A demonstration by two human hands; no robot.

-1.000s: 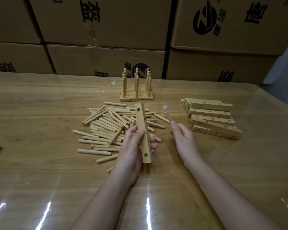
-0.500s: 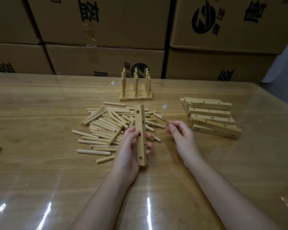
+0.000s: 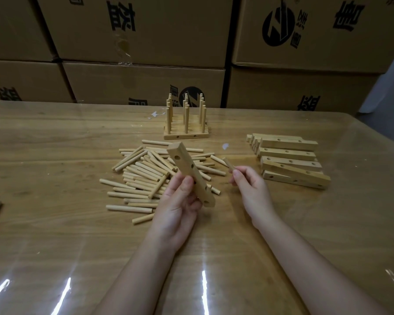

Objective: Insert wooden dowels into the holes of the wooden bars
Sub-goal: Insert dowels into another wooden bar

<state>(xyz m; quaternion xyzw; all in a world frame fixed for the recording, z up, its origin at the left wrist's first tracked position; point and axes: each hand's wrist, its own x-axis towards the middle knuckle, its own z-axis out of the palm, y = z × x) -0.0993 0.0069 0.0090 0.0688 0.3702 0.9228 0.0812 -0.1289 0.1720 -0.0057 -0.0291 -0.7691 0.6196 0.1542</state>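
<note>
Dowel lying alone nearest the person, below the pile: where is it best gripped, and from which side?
Probably mid-length, pinched from above across its width: the dowel lies flat on the table, clear of the pile, with bare wood along both long sides.

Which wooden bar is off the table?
The bar gripped by the left hand, tilted above the dowel pile; the other loose bars lie stacked on the right.

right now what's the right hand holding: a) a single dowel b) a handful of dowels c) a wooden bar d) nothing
a: the right hand pinches one dowel between its fingertips, while the left hand grips the bar.
</note>
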